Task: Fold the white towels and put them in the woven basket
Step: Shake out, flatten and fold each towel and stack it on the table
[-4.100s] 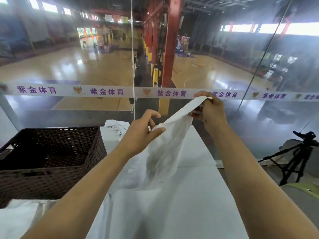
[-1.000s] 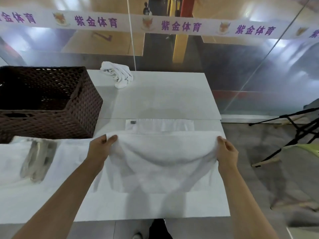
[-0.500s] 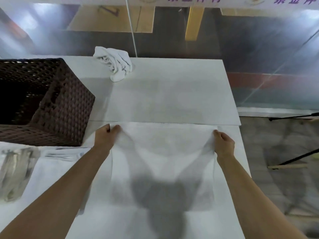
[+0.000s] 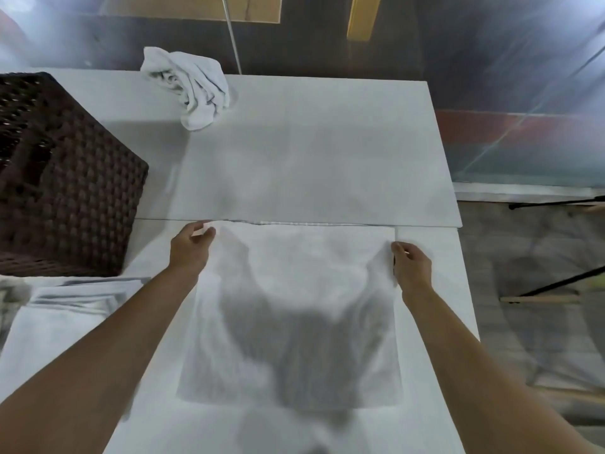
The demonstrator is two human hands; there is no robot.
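Item: white towel (image 4: pixel 294 309), spread flat on the near half of the white table (image 4: pixel 311 158), its far edge lying along the seam between the two tabletop panels. A dark shadow falls across its middle.

Our left hand (image 4: pixel 190 247) pinches the towel's far left corner, thumb and fingers curled round the cloth. Our right hand (image 4: pixel 411 267) grips the far right edge, fingers curled over the hem. Both forearms reach in from the near side, one along each side of the towel.

Second towel (image 4: pixel 190 83): white, crumpled in a heap at the far edge of the table, well apart from the spread one.

Woven basket (image 4: pixel 65 181): dark brown, standing on the left of the table, beside our left hand but not touching it. We cannot tell what lies inside.

More white cloth (image 4: pixel 65 306): lying flat at the near left, in front of the basket; blurred.

Beyond the table: a glass wall, and black tripod legs (image 4: pixel 556 283) on the floor at right.
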